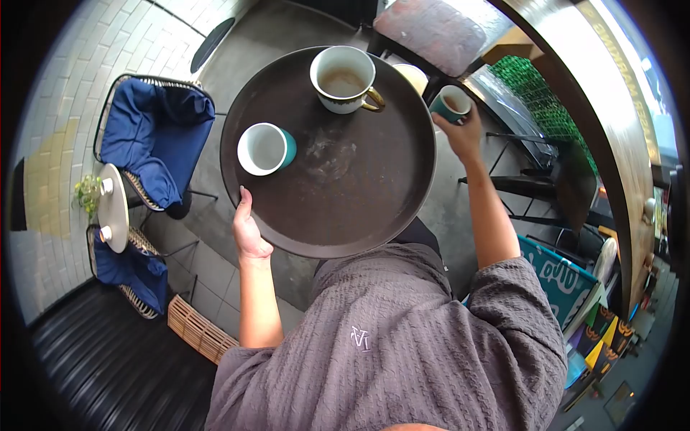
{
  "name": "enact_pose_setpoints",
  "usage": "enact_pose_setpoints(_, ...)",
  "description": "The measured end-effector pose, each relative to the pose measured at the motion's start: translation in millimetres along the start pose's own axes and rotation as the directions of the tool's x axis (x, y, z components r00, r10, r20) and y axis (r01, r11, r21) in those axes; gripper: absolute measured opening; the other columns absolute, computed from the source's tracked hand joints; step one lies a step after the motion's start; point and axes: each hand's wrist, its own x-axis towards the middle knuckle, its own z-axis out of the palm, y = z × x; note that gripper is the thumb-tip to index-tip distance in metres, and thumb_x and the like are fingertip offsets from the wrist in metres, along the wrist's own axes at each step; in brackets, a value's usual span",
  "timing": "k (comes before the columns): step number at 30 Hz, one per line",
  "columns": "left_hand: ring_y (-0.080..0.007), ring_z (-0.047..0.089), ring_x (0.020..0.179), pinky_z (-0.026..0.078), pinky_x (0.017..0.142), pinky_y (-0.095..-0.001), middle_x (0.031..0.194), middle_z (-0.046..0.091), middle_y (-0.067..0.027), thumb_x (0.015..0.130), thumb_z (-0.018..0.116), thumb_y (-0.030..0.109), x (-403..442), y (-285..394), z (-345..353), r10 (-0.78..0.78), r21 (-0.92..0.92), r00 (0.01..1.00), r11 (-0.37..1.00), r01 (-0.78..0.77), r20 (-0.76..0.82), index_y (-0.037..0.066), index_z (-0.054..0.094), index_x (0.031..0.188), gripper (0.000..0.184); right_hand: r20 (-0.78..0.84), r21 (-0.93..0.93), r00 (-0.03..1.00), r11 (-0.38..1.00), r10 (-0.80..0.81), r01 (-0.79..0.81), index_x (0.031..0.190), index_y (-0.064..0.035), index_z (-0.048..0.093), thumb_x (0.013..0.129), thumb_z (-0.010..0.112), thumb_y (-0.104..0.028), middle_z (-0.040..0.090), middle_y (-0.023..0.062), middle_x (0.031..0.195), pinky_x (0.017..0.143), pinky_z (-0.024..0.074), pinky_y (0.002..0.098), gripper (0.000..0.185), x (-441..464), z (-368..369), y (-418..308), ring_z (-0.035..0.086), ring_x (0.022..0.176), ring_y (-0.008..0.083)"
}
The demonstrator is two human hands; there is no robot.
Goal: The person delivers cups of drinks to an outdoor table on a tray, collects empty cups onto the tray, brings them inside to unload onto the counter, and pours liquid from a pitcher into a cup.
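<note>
My left hand (251, 233) grips the near left rim of a round dark brown tray (345, 208), its thumb lying on the edge and its other fingers hidden underneath. On the tray stand a teal paper cup (287, 149) with a white inside and a large white mug (345, 93) with a gold handle and brownish residue within. Off the tray's right side, my right hand (462, 131) is closed around a second teal cup (447, 108), which has some brown inside. A pale smudge marks the middle of the tray.
Two chairs with blue cushions (154, 136) flank a small round table (113, 205) with a plant at left. A stool or table with a worn top (431, 32) stands ahead. To the right are a dark chair (553, 179), a teal sign (557, 276) and a long wooden counter (618, 144).
</note>
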Motion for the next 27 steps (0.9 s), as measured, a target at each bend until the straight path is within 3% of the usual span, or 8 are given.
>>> enact_pose_setpoints(8,-0.0243,0.053,0.111,0.041,0.094,-0.0377,0.122,0.055,-0.0097,0.093,0.051,0.034,13,-12,-23,0.105,-0.084,0.982,0.989,-0.119,-0.159,0.001,0.050,0.122,0.044,0.221,0.131,0.928,0.934,0.300,-0.333,0.120,-0.0024,0.046,0.065,0.080,-0.020,0.058,0.0084,0.107,0.080,0.0467,0.0289,0.067,38,95,103,0.057,0.096,0.0181)
enact_pose_setpoints(10,-0.0245,0.053,0.111,0.041,0.094,-0.0382,0.121,0.055,-0.0097,0.093,0.051,0.034,21,-14,-23,0.113,-0.148,0.984,0.980,-0.133,-0.135,0.001,0.050,0.121,0.043,0.154,0.174,0.869,0.853,0.469,-0.492,0.120,-0.0015,0.041,0.066,0.078,-0.022,0.056,0.0095,0.103,0.076,0.0470,0.0287,0.069,55,116,139,0.057,0.092,0.0186)
enact_pose_setpoints(13,-0.0248,0.053,0.111,0.041,0.094,-0.0387,0.121,0.055,-0.0100,0.093,0.050,0.034,30,-26,-19,0.145,-0.172,0.976,0.970,-0.173,-0.164,0.002,0.050,0.121,0.043,0.222,0.395,0.807,0.706,0.547,-0.588,0.119,-0.0041,0.040,0.067,0.076,-0.026,0.054,0.0096,0.100,0.071,0.0468,0.0313,0.066,85,129,173,0.057,0.087,0.0187)
enact_pose_setpoints(15,-0.0249,0.053,0.111,0.041,0.094,-0.0390,0.121,0.055,-0.0100,0.093,0.050,0.035,35,-31,-14,0.153,-0.188,0.971,0.964,-0.187,-0.184,0.002,0.050,0.122,0.043,0.216,0.383,0.761,0.664,0.611,-0.642,0.119,-0.0084,0.041,0.068,0.074,-0.028,0.055,0.0074,0.099,0.069,0.0458,0.0335,0.064,102,131,189,0.056,0.086,0.0195)
enact_pose_setpoints(17,-0.0251,0.053,0.111,0.041,0.093,-0.0392,0.121,0.055,-0.0100,0.094,0.049,0.035,40,-37,-9,0.163,-0.203,0.967,0.958,-0.203,-0.197,0.002,0.049,0.122,0.043,0.270,0.463,0.669,0.516,0.693,-0.721,0.098,-0.0132,0.053,0.072,0.069,-0.033,0.056,0.0022,0.081,0.061,0.0431,0.0334,0.036,122,129,206,0.053,0.072,0.0142)
enact_pose_setpoints(19,-0.0255,0.052,0.111,0.041,0.093,-0.0402,0.122,0.054,-0.0100,0.094,0.048,0.035,45,-43,-6,0.172,-0.198,0.954,0.954,-0.223,-0.248,0.004,0.048,0.123,0.043,0.286,0.491,0.586,0.409,0.759,-0.769,0.095,-0.0103,0.053,0.075,0.062,-0.042,0.054,0.0064,0.073,0.055,0.0370,0.0297,0.039,138,129,213,0.049,0.063,0.0175)
enact_pose_setpoints(22,-0.0259,0.052,0.111,0.041,0.094,-0.0412,0.122,0.053,-0.0100,0.094,0.047,0.034,54,-50,-3,0.167,-0.207,0.940,0.950,-0.234,-0.299,0.005,0.048,0.124,0.042,0.329,0.490,0.613,0.425,0.718,-0.761,0.094,-0.0074,0.054,0.077,0.052,-0.050,0.054,0.0082,0.070,0.055,0.0371,0.0288,0.046,155,129,222,0.048,0.061,0.0191)
enact_pose_setpoints(27,-0.0261,0.051,0.113,0.041,0.094,-0.0416,0.124,0.053,-0.0102,0.095,0.046,0.033,66,-58,-1,0.177,-0.261,0.952,0.934,-0.242,-0.249,0.005,0.047,0.125,0.041,0.345,0.501,0.572,0.370,0.744,-0.783,0.096,-0.0080,0.053,0.084,0.048,-0.049,0.054,0.0076,0.069,0.050,0.0357,0.0301,0.043,168,132,243,0.050,0.059,0.0198)
